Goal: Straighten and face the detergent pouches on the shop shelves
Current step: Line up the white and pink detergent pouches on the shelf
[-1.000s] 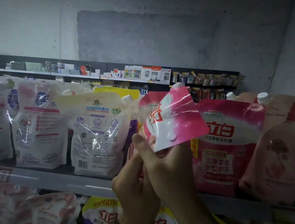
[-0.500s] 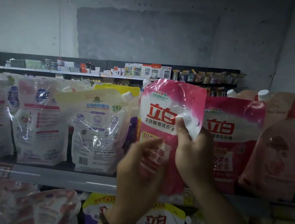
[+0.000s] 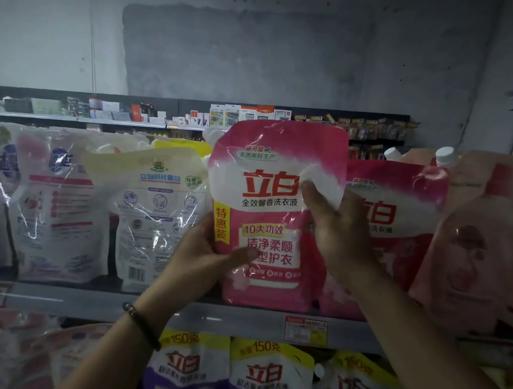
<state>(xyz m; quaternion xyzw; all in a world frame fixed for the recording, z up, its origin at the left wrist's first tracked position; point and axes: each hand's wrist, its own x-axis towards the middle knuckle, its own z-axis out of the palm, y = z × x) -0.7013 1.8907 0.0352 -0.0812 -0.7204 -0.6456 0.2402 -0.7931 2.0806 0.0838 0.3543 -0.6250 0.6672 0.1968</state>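
A pink and white detergent pouch (image 3: pixel 267 201) stands upright on the shelf (image 3: pixel 238 320), its printed front turned to me. My left hand (image 3: pixel 210 252) grips its lower left edge, thumb laid across the front. My right hand (image 3: pixel 336 229) holds its right side, thumb pressing the white upper part. Another pink pouch (image 3: pixel 402 213) of the same kind stands just behind to the right, partly hidden by my right hand. A pale yellow and white pouch (image 3: pixel 157 210) stands to the left with its back label and barcode showing.
White pouches (image 3: pixel 55 207) fill the left of the shelf, peach-coloured capped pouches (image 3: pixel 473 250) the right. Purple and yellow pouches (image 3: pixel 264 378) line the shelf below. A price tag (image 3: pixel 305 330) sits on the shelf edge. A far shelf (image 3: pixel 132 115) holds small boxed goods.
The pink pouch went from folded and tilted in my hands to unfolded, upright and front-facing on the shelf. My hands moved apart to its two sides.
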